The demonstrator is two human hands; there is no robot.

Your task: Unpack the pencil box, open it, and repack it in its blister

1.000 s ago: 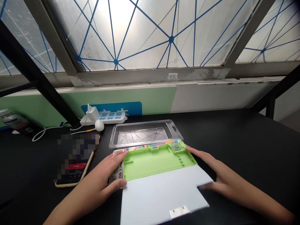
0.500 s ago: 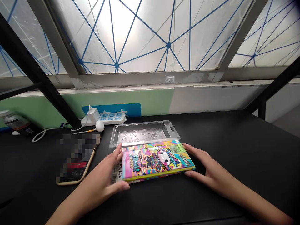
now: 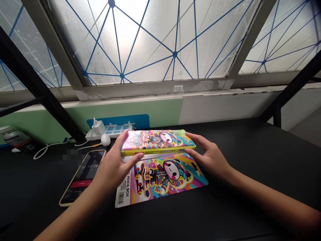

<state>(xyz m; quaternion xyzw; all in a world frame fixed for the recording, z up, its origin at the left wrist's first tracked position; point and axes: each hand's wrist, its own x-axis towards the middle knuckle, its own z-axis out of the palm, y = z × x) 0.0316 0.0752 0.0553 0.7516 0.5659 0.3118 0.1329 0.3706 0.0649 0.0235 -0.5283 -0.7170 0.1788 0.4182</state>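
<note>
Both my hands hold a colourful cartoon-printed pencil box (image 3: 157,144) by its short ends, above the table and tilted on its long edge. My left hand (image 3: 112,160) grips the left end with fingers on top and thumb below. My right hand (image 3: 208,155) presses its fingertips against the right end. Below the box, a printed card sleeve (image 3: 160,180) with a barcode and "PENCIL BOX" lies flat on the black table (image 3: 238,167). The clear plastic blister tray is hidden behind the box.
A phone (image 3: 82,177) showing a timer lies left of my left hand. Behind it are a white power strip (image 3: 112,130), a white ball (image 3: 105,140) and a bottle (image 3: 15,137). Black struts (image 3: 32,83) cross the view at the left.
The closed pencil box has risen off the printed card and moved toward the back, uncovering the card's artwork. Both hands moved with it, and the view tilted slightly.
</note>
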